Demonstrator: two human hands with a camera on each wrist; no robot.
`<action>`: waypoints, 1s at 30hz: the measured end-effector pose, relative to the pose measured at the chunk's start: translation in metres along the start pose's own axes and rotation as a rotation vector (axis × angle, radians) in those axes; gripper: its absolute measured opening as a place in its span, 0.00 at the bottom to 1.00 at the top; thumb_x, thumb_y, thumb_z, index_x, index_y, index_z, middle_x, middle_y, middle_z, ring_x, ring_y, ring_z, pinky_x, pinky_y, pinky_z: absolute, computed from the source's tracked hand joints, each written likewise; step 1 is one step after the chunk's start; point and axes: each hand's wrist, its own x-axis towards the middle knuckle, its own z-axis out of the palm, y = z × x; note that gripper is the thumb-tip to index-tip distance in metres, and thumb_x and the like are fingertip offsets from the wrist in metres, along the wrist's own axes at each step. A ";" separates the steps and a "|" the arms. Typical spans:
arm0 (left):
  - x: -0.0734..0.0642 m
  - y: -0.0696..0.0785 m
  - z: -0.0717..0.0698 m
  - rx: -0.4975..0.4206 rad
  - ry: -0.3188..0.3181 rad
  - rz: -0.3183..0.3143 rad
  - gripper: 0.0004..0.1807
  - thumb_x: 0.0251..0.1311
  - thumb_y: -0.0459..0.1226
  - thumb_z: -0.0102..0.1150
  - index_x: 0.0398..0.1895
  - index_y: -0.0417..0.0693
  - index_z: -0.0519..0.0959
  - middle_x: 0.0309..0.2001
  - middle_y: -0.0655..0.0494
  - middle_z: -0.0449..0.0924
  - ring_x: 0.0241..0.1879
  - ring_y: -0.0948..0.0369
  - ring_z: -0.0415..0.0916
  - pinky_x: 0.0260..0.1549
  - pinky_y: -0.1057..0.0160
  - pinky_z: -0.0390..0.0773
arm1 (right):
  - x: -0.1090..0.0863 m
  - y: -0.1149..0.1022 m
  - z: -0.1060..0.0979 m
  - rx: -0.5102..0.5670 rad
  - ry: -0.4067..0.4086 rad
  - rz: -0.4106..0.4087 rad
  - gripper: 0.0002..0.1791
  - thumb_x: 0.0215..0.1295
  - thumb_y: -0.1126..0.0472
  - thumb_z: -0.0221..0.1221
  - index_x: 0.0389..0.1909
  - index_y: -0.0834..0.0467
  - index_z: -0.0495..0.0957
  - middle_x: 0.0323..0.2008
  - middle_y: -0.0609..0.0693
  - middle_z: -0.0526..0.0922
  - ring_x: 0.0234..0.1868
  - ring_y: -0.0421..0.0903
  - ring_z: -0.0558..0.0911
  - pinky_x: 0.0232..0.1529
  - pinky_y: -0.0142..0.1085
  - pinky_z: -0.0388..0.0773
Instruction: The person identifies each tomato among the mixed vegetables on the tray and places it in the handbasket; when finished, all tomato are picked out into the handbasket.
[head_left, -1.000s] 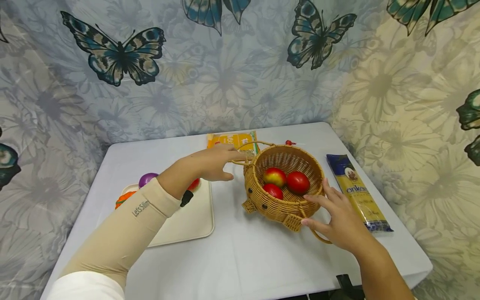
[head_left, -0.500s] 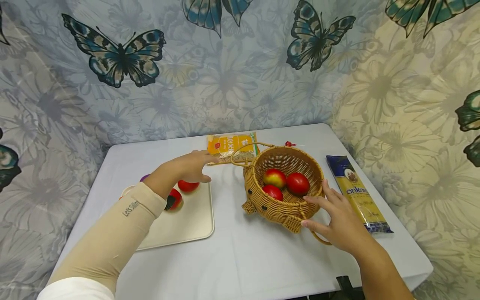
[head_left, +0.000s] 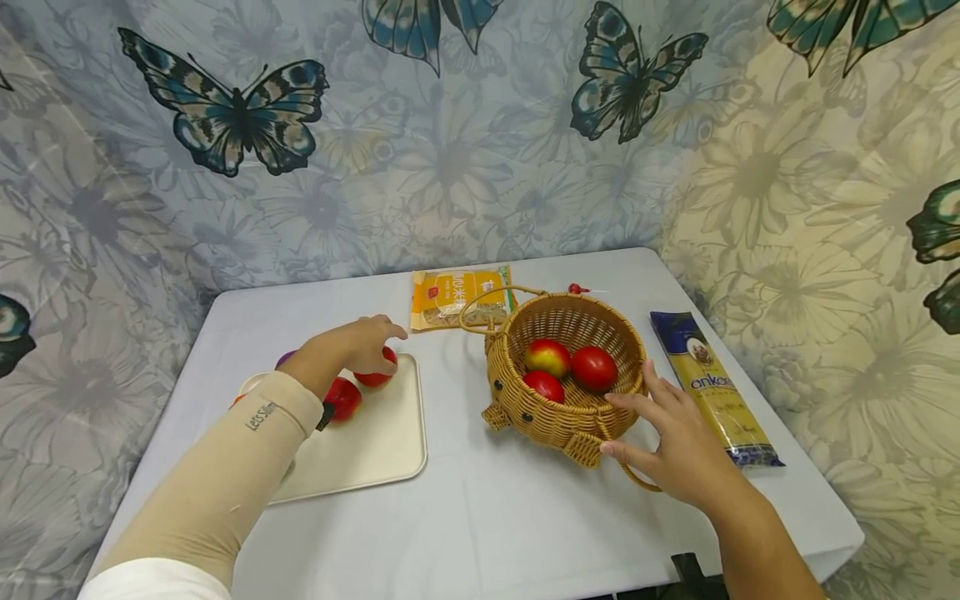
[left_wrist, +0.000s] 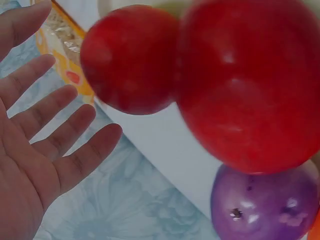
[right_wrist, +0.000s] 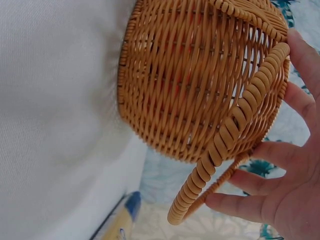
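Observation:
My left hand point(head_left: 351, 346), fingers spread, reaches over the far part of a cream tray point(head_left: 378, 454). Its fingertips overlap a round red fruit point(head_left: 377, 377) in the head view; the left wrist view shows the palm beside that fruit. A second red fruit point(head_left: 345, 400) lies nearer on the tray, under my wrist. A shiny purple round vegetable point(left_wrist: 265, 205) is mostly hidden by my forearm in the head view. My right hand point(head_left: 682, 433) rests its extended fingers along the rim of a wicker basket point(head_left: 558, 421). Inside are two red fruits point(head_left: 595, 368) and a yellow-red apple point(head_left: 547, 357).
A yellow food packet point(head_left: 450, 296) lies behind the basket's left handle. To the right is a long blue-and-gold "ankara" packet point(head_left: 720, 392). A small red item point(head_left: 576, 288) sits at the back. The basket's corded handle point(right_wrist: 227, 135) sticks out near my right fingers.
My left hand has moved left from the basket's handle to over the red fruit on the tray. The right hand has stayed at the basket.

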 end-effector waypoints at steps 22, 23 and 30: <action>0.006 -0.017 0.019 0.020 -0.021 -0.011 0.34 0.61 0.37 0.67 0.72 0.50 0.71 0.65 0.44 0.72 0.60 0.47 0.71 0.65 0.39 0.72 | 0.000 0.000 0.001 0.008 0.014 -0.012 0.35 0.54 0.34 0.71 0.62 0.43 0.80 0.81 0.64 0.47 0.73 0.75 0.59 0.58 0.80 0.60; 0.006 -0.017 0.019 0.023 -0.018 -0.008 0.34 0.61 0.37 0.67 0.72 0.50 0.72 0.64 0.44 0.72 0.60 0.47 0.71 0.65 0.39 0.72 | 0.000 0.000 0.002 0.008 0.014 -0.013 0.35 0.54 0.34 0.71 0.62 0.43 0.80 0.81 0.64 0.47 0.73 0.75 0.59 0.58 0.80 0.60; 0.003 -0.014 0.015 0.010 -0.008 -0.003 0.34 0.61 0.37 0.66 0.72 0.51 0.71 0.65 0.44 0.71 0.61 0.47 0.71 0.65 0.40 0.72 | -0.001 0.001 0.001 0.009 0.006 -0.008 0.36 0.55 0.33 0.70 0.63 0.43 0.79 0.81 0.63 0.46 0.73 0.74 0.58 0.57 0.80 0.60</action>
